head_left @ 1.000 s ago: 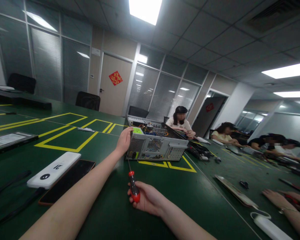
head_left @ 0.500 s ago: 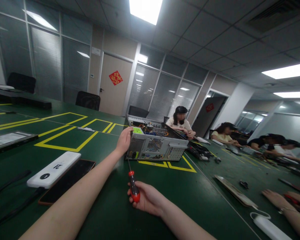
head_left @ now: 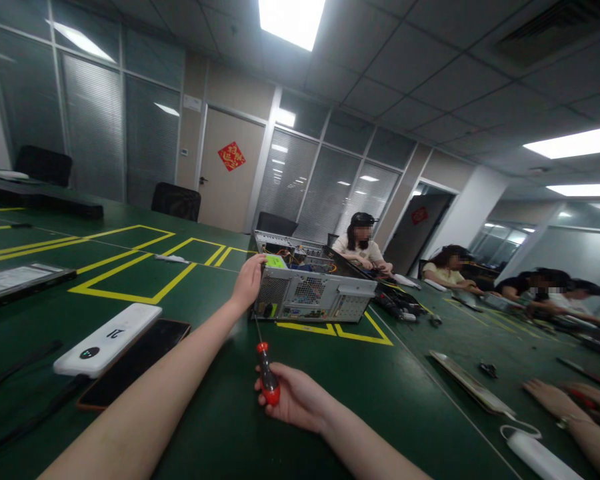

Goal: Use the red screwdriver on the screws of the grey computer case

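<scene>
An open grey computer case lies on the green table, its rear panel facing me. My left hand grips the case's near left top corner, by a green label. My right hand rests on the table in front of the case. It is closed on a red and black screwdriver, whose thin shaft points up toward the case's lower left corner.
A white power bank lies on a dark phone at the left. Yellow tape marks boxes on the table. Another person's hands rest at the lower right near a white device. Several people sit beyond the case.
</scene>
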`<state>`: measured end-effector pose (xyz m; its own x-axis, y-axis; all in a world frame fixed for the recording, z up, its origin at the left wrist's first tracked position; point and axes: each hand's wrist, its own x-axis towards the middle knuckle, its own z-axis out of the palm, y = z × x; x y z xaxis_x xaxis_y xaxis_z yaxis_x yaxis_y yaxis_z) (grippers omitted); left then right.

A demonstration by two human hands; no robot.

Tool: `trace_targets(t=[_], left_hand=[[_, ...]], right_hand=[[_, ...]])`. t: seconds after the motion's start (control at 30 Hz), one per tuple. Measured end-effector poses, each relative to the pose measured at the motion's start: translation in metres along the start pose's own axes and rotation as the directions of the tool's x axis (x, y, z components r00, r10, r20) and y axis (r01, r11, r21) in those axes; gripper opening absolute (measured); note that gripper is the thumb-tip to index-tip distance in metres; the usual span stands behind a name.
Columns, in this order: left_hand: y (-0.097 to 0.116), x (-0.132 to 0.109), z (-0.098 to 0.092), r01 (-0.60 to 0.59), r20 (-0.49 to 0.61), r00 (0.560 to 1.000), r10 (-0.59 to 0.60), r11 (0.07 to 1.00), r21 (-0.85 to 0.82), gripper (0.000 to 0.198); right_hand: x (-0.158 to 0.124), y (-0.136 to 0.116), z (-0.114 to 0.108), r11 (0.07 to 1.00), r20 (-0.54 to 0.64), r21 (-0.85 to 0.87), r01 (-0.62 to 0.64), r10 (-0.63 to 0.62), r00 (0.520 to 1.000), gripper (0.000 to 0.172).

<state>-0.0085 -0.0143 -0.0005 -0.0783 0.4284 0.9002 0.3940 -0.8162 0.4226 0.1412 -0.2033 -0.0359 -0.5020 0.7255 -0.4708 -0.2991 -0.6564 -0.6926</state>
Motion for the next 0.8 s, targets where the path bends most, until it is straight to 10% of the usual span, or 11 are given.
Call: trace_targets(t=[0.8], left_hand=[[0.002, 0.001, -0.001, 0.012, -0.002, 1.000, -0.012, 1.000, -0.025, 0.037]], right_hand=[[-0.003, -0.002, 0.008, 0.981, -0.138, 0.103, 0.163, -0.149, 0.979, 0.013]])
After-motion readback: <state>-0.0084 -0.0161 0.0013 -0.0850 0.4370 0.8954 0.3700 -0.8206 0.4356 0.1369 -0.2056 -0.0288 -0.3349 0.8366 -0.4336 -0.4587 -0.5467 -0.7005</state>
